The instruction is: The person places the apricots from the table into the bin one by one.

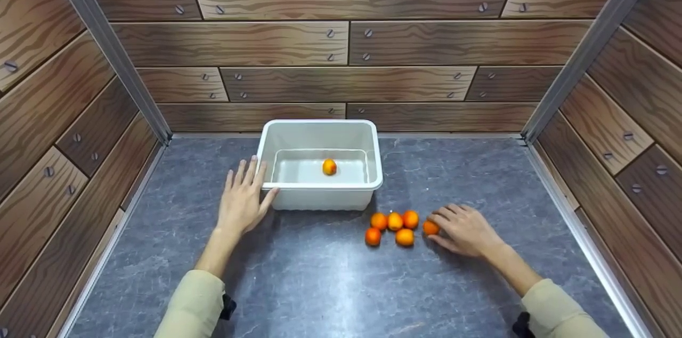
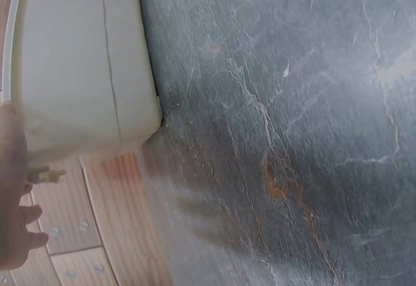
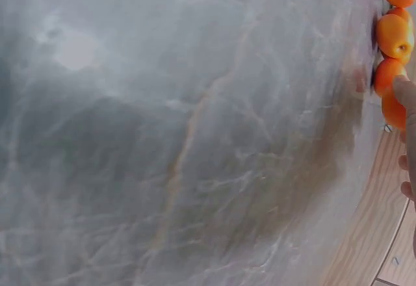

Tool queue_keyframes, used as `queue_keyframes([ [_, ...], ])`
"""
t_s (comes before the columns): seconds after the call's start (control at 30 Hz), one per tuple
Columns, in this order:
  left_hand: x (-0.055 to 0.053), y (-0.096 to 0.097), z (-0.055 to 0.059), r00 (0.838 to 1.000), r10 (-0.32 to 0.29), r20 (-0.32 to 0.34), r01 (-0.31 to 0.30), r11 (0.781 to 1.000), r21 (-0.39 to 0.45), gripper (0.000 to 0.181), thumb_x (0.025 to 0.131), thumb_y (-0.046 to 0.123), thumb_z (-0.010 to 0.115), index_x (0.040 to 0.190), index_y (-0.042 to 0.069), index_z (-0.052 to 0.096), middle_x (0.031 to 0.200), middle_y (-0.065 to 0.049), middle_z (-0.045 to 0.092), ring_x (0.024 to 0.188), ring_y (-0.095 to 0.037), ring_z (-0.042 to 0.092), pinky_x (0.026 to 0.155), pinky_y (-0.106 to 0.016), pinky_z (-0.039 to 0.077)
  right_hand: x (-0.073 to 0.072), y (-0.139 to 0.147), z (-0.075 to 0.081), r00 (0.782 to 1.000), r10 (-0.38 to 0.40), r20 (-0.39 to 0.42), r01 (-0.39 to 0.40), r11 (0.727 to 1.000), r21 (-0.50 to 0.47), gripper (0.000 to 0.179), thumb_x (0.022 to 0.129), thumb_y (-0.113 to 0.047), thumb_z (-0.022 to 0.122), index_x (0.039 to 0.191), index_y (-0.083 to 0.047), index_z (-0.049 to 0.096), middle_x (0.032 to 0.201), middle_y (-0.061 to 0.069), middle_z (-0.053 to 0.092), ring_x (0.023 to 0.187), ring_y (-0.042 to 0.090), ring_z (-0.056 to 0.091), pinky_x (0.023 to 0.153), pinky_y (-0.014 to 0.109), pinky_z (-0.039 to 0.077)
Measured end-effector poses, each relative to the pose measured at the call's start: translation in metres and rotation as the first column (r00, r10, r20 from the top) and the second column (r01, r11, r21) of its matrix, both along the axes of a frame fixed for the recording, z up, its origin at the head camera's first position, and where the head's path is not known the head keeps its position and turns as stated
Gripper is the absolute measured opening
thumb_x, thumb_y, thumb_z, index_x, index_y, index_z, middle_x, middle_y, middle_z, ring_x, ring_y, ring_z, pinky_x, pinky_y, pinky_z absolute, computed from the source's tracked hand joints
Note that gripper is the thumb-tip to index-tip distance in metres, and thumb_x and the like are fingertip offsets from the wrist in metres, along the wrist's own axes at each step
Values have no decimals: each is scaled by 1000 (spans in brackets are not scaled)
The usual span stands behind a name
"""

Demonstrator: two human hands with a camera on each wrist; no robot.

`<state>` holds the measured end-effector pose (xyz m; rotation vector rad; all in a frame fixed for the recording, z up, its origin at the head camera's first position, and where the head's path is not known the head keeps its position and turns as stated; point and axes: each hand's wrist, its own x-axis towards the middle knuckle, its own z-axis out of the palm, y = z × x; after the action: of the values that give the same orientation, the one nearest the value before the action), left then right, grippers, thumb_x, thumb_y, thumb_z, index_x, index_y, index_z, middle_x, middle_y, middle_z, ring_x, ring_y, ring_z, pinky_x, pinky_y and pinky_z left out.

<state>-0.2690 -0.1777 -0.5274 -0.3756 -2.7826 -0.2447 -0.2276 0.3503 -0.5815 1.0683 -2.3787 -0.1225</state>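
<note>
A white plastic bin (image 1: 319, 199) stands on the table with one small orange fruit (image 1: 329, 167) lying inside. My left hand (image 1: 241, 202) rests against the bin's left front corner, fingers straight and spread, thumb at the front rim. In the left wrist view the fingers (image 2: 12, 162) show beside the bin's wall (image 2: 65, 58). To the right, my right hand (image 1: 464, 228) grips an orange fruit (image 1: 430, 227) between thumb and fingers, partly hidden by them. Just left of it sits a loose group of several similar orange fruits (image 1: 395, 221), also seen as fruits (image 3: 394, 36) in the right wrist view.
The grey marbled tabletop (image 1: 298, 279) carries everything. Behind the bin rises a wood-patterned back wall (image 1: 341, 82), with side walls (image 1: 613, 130) of the same pattern at left and right. Metal strips (image 1: 575, 220) run along the edges.
</note>
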Motion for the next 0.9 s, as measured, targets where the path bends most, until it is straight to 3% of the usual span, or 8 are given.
queue_keyframes([
  [0.3, 1, 0, -1, 1000, 1, -4, -1, 1000, -2, 74, 107, 57, 48, 163, 9, 40, 171, -19, 36, 159, -43, 34, 129, -64, 28, -8, -10, 12, 999, 9, -46, -11, 999, -31, 45, 76, -42, 92, 109, -16, 76, 100, 3, 76, 91, 26, 73, 75, 43, 64],
  [0.67, 1, 0, -1, 1000, 0, -12, 0, 1000, -2, 74, 106, 56, 49, 162, 8, 41, 171, -19, 37, 159, -43, 35, 129, -64, 29, -21, -29, 26, 994, 38, -102, -42, 998, -37, 44, 81, -47, 86, 111, -16, 75, 102, 2, 76, 90, 23, 72, 71, 37, 63],
  [0.9, 0, 0, 0, 1000, -6, -14, 6, 1000, 5, 73, 107, 55, 49, 162, 8, 41, 170, -19, 37, 159, -44, 35, 129, -64, 30, -30, -45, 35, 990, 50, -135, -67, 990, -124, 42, 82, -43, 86, 111, -15, 76, 102, 2, 77, 89, 23, 73, 73, 39, 64],
])
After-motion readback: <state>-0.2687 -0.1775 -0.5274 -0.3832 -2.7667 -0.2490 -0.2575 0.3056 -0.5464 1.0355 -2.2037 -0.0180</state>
